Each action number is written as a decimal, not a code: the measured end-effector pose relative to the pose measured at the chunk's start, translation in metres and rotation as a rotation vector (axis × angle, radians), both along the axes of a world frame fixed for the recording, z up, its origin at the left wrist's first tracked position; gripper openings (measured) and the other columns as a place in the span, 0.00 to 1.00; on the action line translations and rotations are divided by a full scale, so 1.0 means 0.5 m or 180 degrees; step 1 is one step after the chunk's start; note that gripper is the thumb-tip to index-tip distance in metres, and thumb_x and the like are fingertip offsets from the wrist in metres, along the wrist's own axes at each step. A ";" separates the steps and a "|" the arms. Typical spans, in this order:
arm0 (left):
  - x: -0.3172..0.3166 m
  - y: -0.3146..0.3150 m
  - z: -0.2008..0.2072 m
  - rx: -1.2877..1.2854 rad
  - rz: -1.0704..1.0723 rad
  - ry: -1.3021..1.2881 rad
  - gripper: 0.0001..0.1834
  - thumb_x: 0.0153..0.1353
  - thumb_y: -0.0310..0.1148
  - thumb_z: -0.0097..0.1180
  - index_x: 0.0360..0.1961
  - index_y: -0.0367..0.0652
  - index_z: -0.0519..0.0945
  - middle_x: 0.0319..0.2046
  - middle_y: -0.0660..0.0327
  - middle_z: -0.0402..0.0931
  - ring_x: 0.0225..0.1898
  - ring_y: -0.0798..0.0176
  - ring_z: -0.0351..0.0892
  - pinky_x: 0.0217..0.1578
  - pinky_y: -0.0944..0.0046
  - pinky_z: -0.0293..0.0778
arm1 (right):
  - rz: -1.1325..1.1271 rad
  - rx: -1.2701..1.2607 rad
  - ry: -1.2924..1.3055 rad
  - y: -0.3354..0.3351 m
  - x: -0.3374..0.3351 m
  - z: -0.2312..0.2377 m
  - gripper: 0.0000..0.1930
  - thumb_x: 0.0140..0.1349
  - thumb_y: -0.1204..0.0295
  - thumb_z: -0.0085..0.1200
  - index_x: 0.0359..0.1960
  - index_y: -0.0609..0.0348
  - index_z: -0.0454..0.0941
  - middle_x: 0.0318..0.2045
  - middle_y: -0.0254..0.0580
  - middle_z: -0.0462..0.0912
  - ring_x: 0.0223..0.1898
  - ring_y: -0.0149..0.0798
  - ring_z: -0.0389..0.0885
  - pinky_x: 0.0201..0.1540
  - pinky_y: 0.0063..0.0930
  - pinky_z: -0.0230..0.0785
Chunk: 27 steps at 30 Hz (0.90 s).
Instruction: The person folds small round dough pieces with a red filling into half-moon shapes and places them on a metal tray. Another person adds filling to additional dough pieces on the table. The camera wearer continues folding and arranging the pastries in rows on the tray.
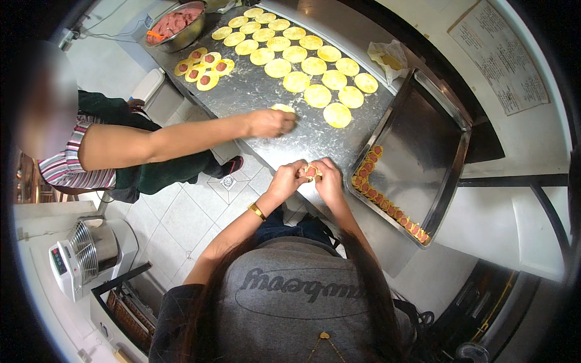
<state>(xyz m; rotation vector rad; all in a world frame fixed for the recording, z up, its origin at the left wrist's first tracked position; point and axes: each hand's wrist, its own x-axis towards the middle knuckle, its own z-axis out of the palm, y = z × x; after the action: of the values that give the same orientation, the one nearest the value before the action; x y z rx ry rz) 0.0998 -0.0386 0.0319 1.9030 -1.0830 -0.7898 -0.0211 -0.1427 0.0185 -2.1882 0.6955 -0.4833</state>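
Observation:
Between my two hands, just over the near edge of the steel table [327, 148], is a small dumpling [311, 172] with a yellow wrapper and pink filling. My left hand [289, 180] pinches it from the left, and my right hand [328, 179] closes on its right side. To my right, a metal tray [396, 115] holds a row of similar filled dumplings [387, 206] along its left and near sides. Rows of round yellow wrappers [295, 54] lie flat on the table beyond my hands.
At left, a co-worker's hand [272, 123] reaches over the table beside a yellow wrapper. Several wrappers topped with pink filling [204, 80] lie farther back. A steel bowl of pink filling [181, 39] stands at the far left corner. A crumpled plastic bag [387, 59] lies near the tray.

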 end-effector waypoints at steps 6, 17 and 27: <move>0.006 0.005 -0.037 -0.0713 0.0077 -0.0607 0.19 0.45 0.25 0.66 0.41 0.37 0.79 0.32 0.53 0.79 0.30 0.56 0.80 0.34 0.60 0.76 | -0.0138 -0.0174 0.0083 0.006 -0.004 0.011 0.21 0.42 0.86 0.56 0.42 0.60 0.77 0.40 0.49 0.76 0.40 0.54 0.77 0.42 0.41 0.70; -0.006 0.002 -0.037 -0.0667 0.0163 -0.0166 0.18 0.45 0.23 0.65 0.41 0.39 0.79 0.31 0.54 0.78 0.29 0.56 0.79 0.33 0.62 0.75 | -0.0406 -0.0221 0.0162 0.028 0.001 0.021 0.22 0.42 0.86 0.57 0.43 0.58 0.76 0.40 0.50 0.76 0.42 0.56 0.77 0.42 0.41 0.70; 0.001 0.007 -0.023 -0.0443 0.0158 -0.0119 0.16 0.49 0.21 0.60 0.42 0.37 0.78 0.30 0.50 0.78 0.28 0.54 0.80 0.31 0.62 0.76 | -0.0328 -0.0455 0.0140 0.040 0.008 0.015 0.18 0.45 0.85 0.54 0.41 0.58 0.76 0.38 0.50 0.74 0.40 0.56 0.76 0.41 0.46 0.69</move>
<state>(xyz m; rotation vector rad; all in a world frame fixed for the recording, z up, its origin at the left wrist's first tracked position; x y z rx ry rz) 0.1000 -0.0353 0.0206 1.8262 -1.0807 -0.6366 -0.0172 -0.1225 0.0262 -2.3104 0.8230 -0.5543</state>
